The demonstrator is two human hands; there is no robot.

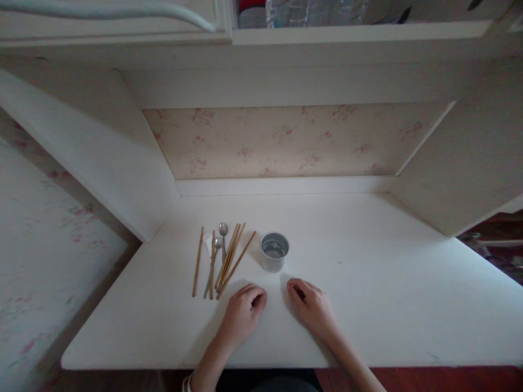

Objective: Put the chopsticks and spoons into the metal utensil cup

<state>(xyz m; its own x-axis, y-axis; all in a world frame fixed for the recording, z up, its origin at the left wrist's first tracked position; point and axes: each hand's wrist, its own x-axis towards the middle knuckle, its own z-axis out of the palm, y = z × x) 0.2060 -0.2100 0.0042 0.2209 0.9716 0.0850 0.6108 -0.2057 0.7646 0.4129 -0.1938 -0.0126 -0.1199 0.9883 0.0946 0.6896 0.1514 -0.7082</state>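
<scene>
My left hand (247,310) rests on the white tabletop (368,272) with its fingers loosely curled in and nothing in them. Across from it lies my right hand (309,305), curled the same way and holding nothing. Just beyond the gap between them stands a grey metal cup (274,265), upright, with small holes in its wall. Left of the cup several wooden chopsticks (229,256) lie loosely side by side. Among them are two metal spoons (223,228) and a white spoon (207,241), partly covered by a chopstick. Neither hand touches the cup or the utensils.
A white side panel (102,147) bounds the table at left and another panel (461,141) at right. Floral wallpaper (281,141) covers the back wall. Overhead is a shelf (359,32) with clear plastic-wrapped things (306,12) on it.
</scene>
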